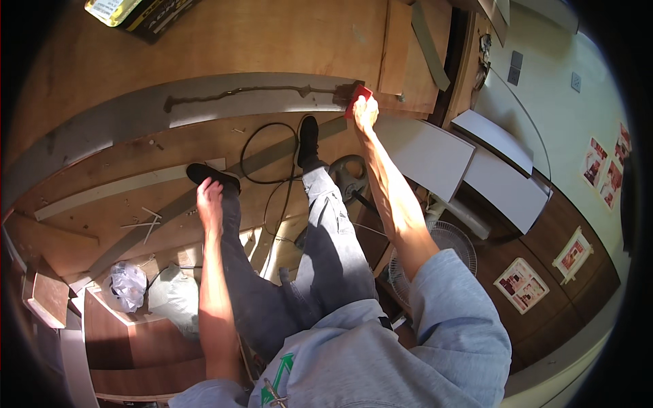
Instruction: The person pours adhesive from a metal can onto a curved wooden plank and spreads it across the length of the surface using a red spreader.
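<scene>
Spreading: dark glue trail along the grey strip (136, 112), on the plywood board (272, 34) at twelve o'clock.
Right hand (365, 109): clenched on the red spreader (357, 97), at the trail's one o'clock end.
Left hand (209, 199): hanging slack, holding nothing.
Risk: black cable (262, 153) loops by both shoes; a step could likely snag it.
Risk: overreaching may smear glue unevenly.

I wear a light grey sweatshirt (381, 340) with sleeves pushed up above my elbows and a green mark on the chest, dark grey jeans (326, 251), and black shoes (308, 139); my forearms are bare.
</scene>
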A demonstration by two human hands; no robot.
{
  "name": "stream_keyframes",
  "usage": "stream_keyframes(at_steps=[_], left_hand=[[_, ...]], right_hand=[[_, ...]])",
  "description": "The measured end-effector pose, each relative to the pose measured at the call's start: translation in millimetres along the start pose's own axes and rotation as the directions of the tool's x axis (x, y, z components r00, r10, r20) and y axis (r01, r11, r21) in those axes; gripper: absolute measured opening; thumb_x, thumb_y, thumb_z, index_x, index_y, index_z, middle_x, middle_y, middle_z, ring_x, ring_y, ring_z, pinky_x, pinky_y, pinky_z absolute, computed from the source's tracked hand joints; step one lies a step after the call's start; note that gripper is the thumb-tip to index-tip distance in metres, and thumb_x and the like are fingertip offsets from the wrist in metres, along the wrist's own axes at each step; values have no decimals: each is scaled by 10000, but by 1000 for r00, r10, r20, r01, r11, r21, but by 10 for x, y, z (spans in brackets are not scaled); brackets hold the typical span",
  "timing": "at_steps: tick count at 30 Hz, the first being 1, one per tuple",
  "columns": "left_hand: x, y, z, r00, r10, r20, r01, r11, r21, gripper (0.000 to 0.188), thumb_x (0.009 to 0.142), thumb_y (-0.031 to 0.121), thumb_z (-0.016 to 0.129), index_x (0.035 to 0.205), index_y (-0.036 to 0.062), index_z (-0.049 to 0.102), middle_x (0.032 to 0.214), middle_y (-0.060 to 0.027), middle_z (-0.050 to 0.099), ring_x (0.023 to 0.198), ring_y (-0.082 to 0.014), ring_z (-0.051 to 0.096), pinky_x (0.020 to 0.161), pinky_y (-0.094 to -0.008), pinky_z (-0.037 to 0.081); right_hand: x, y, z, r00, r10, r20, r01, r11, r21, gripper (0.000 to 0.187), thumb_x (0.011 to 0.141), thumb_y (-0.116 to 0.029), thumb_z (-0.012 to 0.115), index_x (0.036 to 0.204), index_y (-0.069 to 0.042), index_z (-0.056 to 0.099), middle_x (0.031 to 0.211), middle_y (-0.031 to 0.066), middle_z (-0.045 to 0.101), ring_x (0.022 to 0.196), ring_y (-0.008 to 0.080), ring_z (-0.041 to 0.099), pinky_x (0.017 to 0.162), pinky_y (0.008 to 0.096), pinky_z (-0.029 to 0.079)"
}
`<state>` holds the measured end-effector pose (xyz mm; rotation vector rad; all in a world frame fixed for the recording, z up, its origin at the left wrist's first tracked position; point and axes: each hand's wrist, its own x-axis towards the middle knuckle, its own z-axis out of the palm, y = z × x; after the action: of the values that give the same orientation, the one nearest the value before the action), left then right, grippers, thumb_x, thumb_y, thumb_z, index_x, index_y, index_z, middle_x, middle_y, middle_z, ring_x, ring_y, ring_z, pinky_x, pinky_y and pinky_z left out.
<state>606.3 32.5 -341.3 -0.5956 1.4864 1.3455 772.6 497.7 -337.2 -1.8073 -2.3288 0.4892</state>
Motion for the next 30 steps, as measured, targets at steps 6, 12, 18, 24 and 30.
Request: stream_keyframes(at_steps=[6, 12, 18, 24, 30], left_hand=[[-373, -149, -740, 993, 83, -78, -66, 976, 207, 509, 1036, 273, 598, 1470, 60, 441, 1413, -189, 556, 1285, -270, 577, 1108, -402, 428], [-575, -181, -733, 990, 112, -82, -81, 944, 320, 425, 1043, 136, 541, 1446, 20, 470, 1377, -197, 580, 1253, -265, 597, 1080, -360, 465], [-557, -168, -511, 961, 261, -89, -200, 882, 426, 361, 1023, 71, 512, 1379, 14, 537, 1279, -200, 663, 1153, -254, 667, 1020, -351, 501], [-432, -40, 85, 970, 241, 4, -229, 917, 327, 349, 1038, 93, 529, 1364, -31, 525, 1270, -204, 640, 1125, -223, 647, 993, -320, 495], [-238, 126, 946, 991, 51, 124, -58, 997, 56, 504, 1030, 235, 604, 1446, 11, 429, 1372, -156, 560, 1208, -224, 599, 1036, -347, 465]], right_hand=[[-32, -225, 190, 992, -48, -114, 25, 981, -194, 241, 941, -241, 570, 1022, -26, 642, 994, 215, 635, 905, 403, 649, 776, 495, 517], [-37, -362, 19, 995, -87, -39, 77, 976, -206, 263, 944, -244, 578, 1054, -15, 649, 1010, 215, 633, 949, 399, 645, 810, 483, 519], [-23, -333, -3, 996, 33, -80, -44, 989, -138, 245, 931, -199, 565, 1061, -7, 643, 1008, 207, 620, 922, 395, 638, 789, 492, 515], [-268, -588, 233, 992, -121, -21, 116, 981, -152, 197, 896, -115, 564, 1053, -32, 650, 995, 186, 609, 951, 388, 616, 827, 478, 505], [-489, -406, -239, 954, -299, -5, 291, 931, -221, 305, 906, -77, 585, 1201, -111, 655, 1065, 158, 584, 947, 354, 610, 850, 459, 509]])
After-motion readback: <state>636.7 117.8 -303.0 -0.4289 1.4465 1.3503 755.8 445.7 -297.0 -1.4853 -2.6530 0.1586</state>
